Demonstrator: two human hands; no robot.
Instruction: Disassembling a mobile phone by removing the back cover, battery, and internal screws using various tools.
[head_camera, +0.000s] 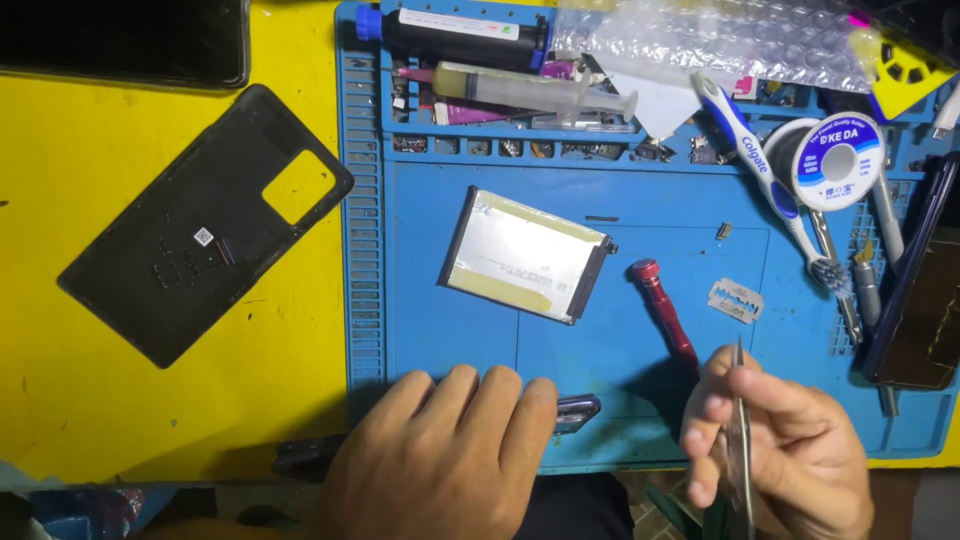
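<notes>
Phone teardown, mid-job by the look of it: the left hand (440, 455) lies flat, fingers together, pressing down on a dark phone body (575, 412) at the bottom centre of the frame, only the phone's edge and corner peeking out from under the fingers. The right hand (775, 445), lower right, pinches metal tweezers (741, 440) between thumb and fingers, tips pointing up toward the frame centre, nothing visibly gripped in the tips. The battery (525, 255) lies already out, mid-frame on the blue repair mat (640, 210), tilted, with yellowish tape strips on it. The black back cover (205, 225) sits off to the left on the yellow table (120, 380), well apart from the hands. A red-handled screwdriver (664, 312) lies just above the right hand, a razor blade (736, 300) near it to the right. Upper right: toothbrush (765, 170) and solder spool (835, 160); top centre: syringe (530, 90) and a black glue bottle (455, 30). My judgement: the step is fine picking inside the opened phone, so the next move needs the tweezers brought down to the body while the left hand holds it steady.
</notes>
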